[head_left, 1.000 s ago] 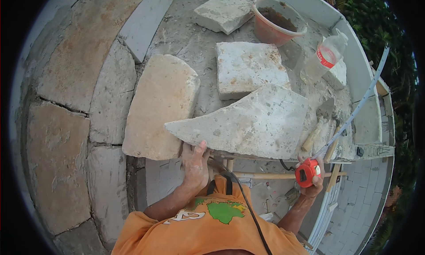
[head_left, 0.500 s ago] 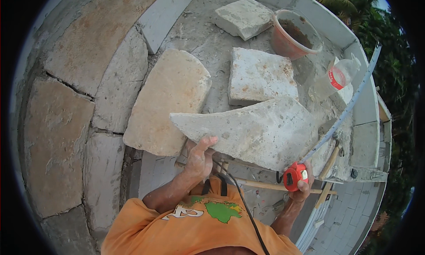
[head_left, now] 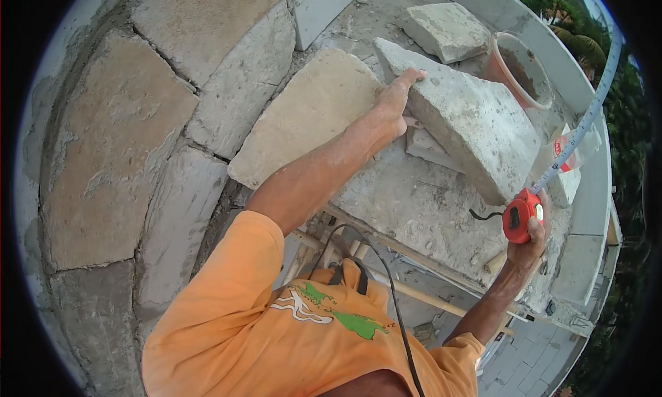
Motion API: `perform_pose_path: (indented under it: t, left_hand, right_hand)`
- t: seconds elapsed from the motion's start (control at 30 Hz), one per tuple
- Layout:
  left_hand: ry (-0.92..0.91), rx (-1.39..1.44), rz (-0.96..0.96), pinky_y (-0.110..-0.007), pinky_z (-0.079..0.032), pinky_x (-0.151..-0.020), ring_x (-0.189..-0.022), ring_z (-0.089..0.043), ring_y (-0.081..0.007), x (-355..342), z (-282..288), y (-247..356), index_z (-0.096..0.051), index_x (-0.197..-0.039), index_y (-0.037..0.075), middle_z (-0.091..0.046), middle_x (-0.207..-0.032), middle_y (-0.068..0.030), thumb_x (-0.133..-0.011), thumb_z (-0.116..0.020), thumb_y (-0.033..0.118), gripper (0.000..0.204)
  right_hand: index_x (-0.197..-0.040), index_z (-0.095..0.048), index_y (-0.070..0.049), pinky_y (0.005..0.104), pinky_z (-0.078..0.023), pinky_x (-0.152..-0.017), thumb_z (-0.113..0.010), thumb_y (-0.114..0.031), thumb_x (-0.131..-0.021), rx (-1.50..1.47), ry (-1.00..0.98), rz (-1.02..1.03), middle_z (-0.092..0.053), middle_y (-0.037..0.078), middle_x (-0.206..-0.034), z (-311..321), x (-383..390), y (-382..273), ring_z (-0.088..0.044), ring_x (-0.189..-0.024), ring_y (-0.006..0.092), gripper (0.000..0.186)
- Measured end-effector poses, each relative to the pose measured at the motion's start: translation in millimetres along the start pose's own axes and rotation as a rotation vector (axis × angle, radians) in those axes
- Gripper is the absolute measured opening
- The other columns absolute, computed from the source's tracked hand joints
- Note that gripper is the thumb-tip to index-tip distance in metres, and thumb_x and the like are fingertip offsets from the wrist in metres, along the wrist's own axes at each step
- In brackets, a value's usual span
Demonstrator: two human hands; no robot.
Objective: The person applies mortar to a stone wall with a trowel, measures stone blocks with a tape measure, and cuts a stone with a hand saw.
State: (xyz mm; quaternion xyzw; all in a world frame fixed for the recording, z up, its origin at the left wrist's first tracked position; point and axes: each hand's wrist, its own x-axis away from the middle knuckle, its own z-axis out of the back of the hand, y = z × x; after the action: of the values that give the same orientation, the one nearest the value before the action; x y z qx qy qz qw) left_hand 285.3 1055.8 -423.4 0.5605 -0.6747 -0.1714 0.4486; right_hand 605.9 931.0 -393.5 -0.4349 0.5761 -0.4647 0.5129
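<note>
Through my feed the left hand (head_left: 394,106), half curled, grips one end of the tapered stone slab (head_left: 476,111), which slants away to its right. The right hand (head_left: 529,249) wraps the red tape measure (head_left: 518,217), blade out. I judge this as slab repositioning; the next move calls for steady support.

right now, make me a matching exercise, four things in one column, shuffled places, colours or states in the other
1. tape measure
2. left hand
3. shirt
4. bucket

A. orange, with a green print
B. in the right hand, blade out
C. brown material inside
D. gripping a pale stone slab

Pairs: 1-B, 2-D, 3-A, 4-C
</note>
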Motion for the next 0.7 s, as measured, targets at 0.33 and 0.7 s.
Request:
perform_pose_path:
  t: [0.33, 0.7]
  left_hand:
    - [-0.163, -0.374, 0.023, -0.058, -0.051, -0.092, -0.115, -0.058, -0.0412, -55.0, 2.7, 45.4, -0.043, -0.142, 0.003, -0.051, -0.136, -0.0243, -0.083, -0.073, 0.047, 0.080]
    - [0.111, -0.888, -0.583, -0.041, -0.053, -0.093, -0.111, -0.065, -0.0303, 97.0, 125.2, 108.8, -0.060, -0.131, -0.002, -0.066, -0.119, -0.0243, -0.091, -0.070, 0.040, 0.059]
  right_hand:
    - [-0.139, -0.042, 0.012, 0.0364, -0.057, -0.079, -0.073, -0.040, -0.071, -0.039, 0.033, 0.018, -0.064, 0.021, -0.109, -8.4, -13.2, 12.1, -0.068, -0.092, 0.0271, 0.091]
    - [-0.134, -0.049, 0.009, 0.0334, -0.054, -0.074, -0.075, -0.053, -0.066, 0.174, 0.136, 0.033, -0.065, 0.017, -0.104, -34.0, 34.8, 7.2, -0.066, -0.087, 0.0223, 0.095]
